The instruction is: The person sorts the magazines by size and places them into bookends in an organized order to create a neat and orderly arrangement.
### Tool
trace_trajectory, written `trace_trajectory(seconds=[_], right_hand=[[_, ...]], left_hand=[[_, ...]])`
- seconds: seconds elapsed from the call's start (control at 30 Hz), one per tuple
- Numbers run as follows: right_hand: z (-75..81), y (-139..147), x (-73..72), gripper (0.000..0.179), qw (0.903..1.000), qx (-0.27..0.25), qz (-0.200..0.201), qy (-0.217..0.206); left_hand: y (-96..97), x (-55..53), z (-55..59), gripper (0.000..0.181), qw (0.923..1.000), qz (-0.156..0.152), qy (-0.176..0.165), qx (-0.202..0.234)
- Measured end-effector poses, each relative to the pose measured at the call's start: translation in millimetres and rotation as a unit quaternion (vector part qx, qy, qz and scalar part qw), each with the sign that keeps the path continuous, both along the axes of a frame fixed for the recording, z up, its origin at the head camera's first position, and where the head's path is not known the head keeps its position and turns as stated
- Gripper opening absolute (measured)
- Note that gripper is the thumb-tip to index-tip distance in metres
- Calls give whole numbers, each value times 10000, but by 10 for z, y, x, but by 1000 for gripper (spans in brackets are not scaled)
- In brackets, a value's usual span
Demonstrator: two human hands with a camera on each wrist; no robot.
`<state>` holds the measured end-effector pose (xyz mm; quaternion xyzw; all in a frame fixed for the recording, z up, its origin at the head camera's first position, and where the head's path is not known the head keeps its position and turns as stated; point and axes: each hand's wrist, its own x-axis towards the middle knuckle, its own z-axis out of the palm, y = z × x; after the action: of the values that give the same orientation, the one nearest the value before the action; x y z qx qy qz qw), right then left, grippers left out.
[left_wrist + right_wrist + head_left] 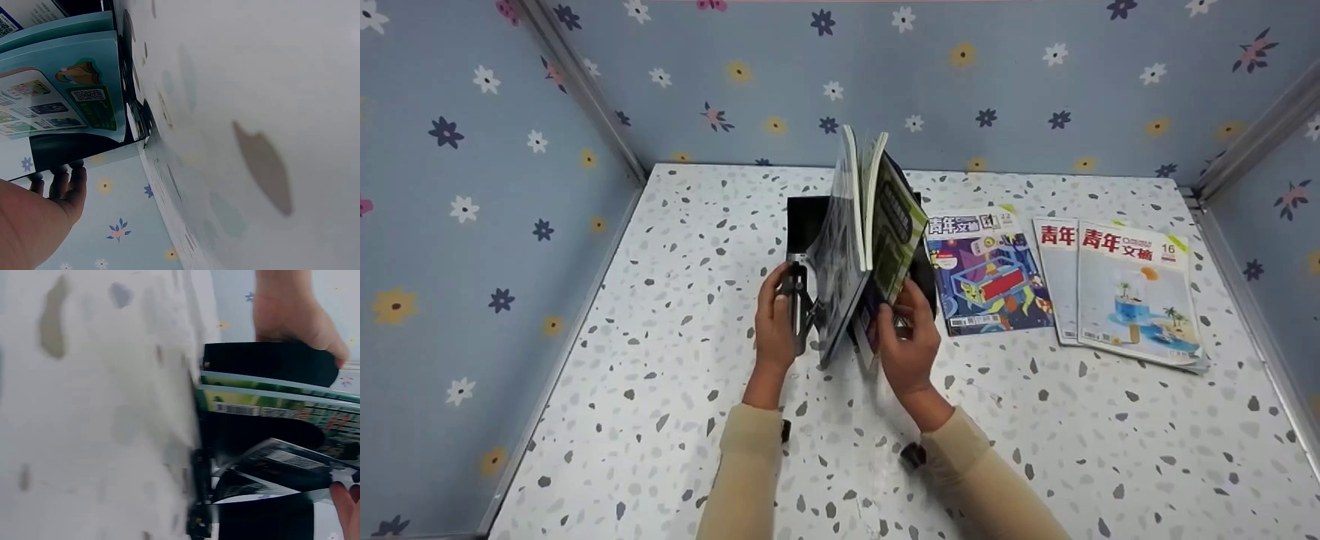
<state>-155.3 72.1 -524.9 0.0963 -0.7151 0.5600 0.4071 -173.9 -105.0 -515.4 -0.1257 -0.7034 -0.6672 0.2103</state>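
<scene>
A black book rack [808, 216] stands on the speckled table, with several magazines [844, 247] upright between its dividers. My left hand [775, 322] grips the rack's left side panel, fingertips curled over its edge in the left wrist view. Teal magazine covers [62, 90] lean just inside that panel. On the other side, my right hand [910, 341] pinches the near edge of a magazine with a dark cover [287, 458], which stands tilted between two black dividers [264, 517]. A green-covered magazine [901, 225] leans right above the right fingers.
Right of the rack lies a magazine with a purple, colourful cover [994, 281]. Farther right, overlapping white-covered magazines [1140, 292] lie flat. Blue flowered panels [885, 82] border the white speckled table [675, 420] at the back and sides.
</scene>
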Motion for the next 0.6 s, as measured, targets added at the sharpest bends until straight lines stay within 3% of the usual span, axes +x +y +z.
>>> trace_trajectory(seconds=[0.17,0.3,0.43,0.6], right_hand=[[276,33,69,46,9982,198,-25,-567],[387,51,95,45,9965,244,39,-795],[398,52,100,43,9971,281,55,-712],[289,49,59,43,9988,287,-157,-362]], left_hand=[[-3,-3,-4,44,10000,3,-40,-40],[-7,-9,-6,45,10000,-18,16,-40],[-11,-10,-7,43,9999,49,55,-91],[-6,3,6,40,9999,10,60,-120]])
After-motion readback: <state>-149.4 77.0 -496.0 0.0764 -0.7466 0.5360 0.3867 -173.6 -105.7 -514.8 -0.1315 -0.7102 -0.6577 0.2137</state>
